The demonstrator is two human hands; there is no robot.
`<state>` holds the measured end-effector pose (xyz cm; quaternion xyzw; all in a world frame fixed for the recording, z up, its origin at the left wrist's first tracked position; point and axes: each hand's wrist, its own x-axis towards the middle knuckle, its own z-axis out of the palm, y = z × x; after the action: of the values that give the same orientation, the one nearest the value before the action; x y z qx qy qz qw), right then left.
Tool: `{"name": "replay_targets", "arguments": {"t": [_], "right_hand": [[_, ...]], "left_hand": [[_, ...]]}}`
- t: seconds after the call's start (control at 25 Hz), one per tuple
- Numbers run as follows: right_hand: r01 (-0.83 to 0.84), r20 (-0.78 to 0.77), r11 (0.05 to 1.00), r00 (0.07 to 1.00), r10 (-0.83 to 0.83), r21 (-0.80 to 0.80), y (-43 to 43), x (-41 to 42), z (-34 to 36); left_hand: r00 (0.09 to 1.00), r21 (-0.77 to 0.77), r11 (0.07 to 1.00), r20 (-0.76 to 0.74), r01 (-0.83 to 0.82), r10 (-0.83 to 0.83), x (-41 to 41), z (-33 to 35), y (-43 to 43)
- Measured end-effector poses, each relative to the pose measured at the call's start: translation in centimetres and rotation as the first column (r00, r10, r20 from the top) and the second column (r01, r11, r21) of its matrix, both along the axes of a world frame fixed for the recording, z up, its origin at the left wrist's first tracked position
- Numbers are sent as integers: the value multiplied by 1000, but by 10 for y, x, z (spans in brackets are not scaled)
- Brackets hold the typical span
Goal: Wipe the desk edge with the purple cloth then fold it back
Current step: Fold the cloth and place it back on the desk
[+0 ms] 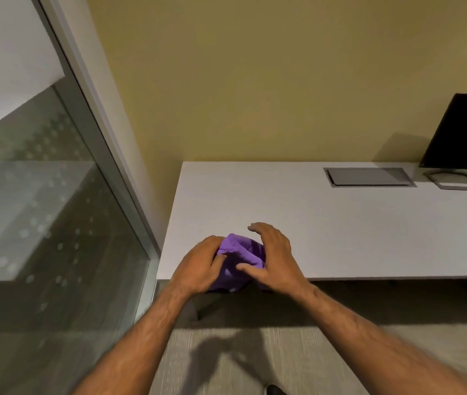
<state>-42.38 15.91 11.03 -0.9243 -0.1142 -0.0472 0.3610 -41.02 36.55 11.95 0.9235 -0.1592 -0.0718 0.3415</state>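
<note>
A bunched purple cloth (239, 259) lies at the front left corner of the white desk (340, 223), partly hanging over the front edge. My left hand (199, 266) grips the cloth's left side, fingers curled into the fabric. On the cloth's right side my right hand (275, 258) has its thumb pressed onto the fabric, with the fingers arched above it. The lower part of the cloth is hidden behind both hands.
A black monitor (464, 132) on a grey stand (454, 183) sits at the desk's back right, beside a grey cable hatch (369, 176). A glass partition (41, 209) runs along the left. Beige wall behind, carpet below the desk edge.
</note>
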Motion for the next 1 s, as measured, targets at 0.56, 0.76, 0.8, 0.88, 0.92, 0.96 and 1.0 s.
{"name": "replay_targets", "arguments": {"t": [0.56,0.76,0.8,0.88,0.92,0.96,1.0], "right_hand": [[176,-158,846,981,-110,503,-192,46,63],[209,-236,398,971,20,893,-240,86,69],[219,-253,417,967,29,882,-247,92,67],[275,-296,471,955,-30,838,-264,108,63],[306,-313,488,947,-69,818,-272,116,61],[328,-321,507,941,-104,797,-279,125,59],[341,-320,526,938,-135,779,-285,133,57]], "left_hand": [[959,-345,938,261,-17,113,65,76,-137],[968,-618,779,117,-105,223,107,102,-220],[968,-650,748,76,-133,238,115,102,-233],[967,-677,713,12,-180,256,130,97,-256],[965,-682,703,-17,-204,263,137,92,-263],[962,-685,692,-49,-228,268,145,88,-269],[960,-690,680,-81,-249,269,153,83,-273]]}}
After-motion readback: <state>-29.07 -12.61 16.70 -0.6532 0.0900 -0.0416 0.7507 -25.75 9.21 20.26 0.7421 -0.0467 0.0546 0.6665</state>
